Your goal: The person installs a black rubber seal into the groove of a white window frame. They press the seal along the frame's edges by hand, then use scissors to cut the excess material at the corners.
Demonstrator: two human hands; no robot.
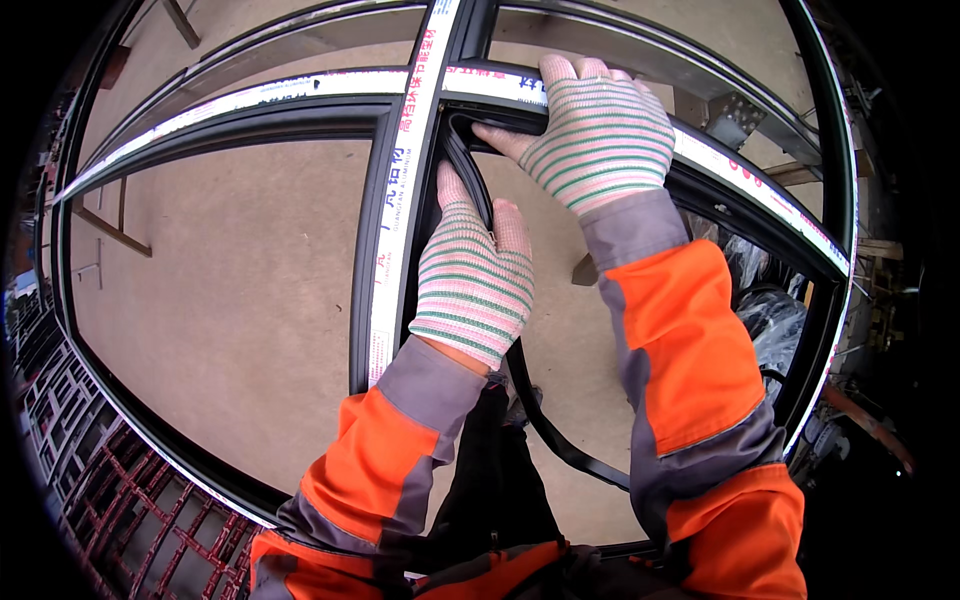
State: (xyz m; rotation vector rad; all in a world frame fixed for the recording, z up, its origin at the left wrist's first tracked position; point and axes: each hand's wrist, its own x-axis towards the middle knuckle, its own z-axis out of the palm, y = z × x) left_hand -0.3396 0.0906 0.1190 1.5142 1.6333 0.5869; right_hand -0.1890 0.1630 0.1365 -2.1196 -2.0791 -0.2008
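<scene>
A large black window frame point(398, 235), its faces covered with printed white protective film, spreads around my hands. A black rubber sealing strip point(468, 165) loops through the inner corner where the upright meets the crossbar. My left hand point(472, 275), in a striped knit glove, has this strip between its thumb and fingers, close to the upright. The strip's loose length hangs below that hand and curves to the right. My right hand point(605, 135), gloved alike, grips the crossbar just right of the corner. Its fingers lie over the top, and its thumb points into the corner beside the strip.
Concrete floor point(230, 290) shows through the frame openings. Dark red metal lattice pieces point(170, 520) lie at the lower left. Clear plastic wrapping point(775, 325) is bunched at the right. A metal bracket with holes point(735, 120) sits beyond the crossbar.
</scene>
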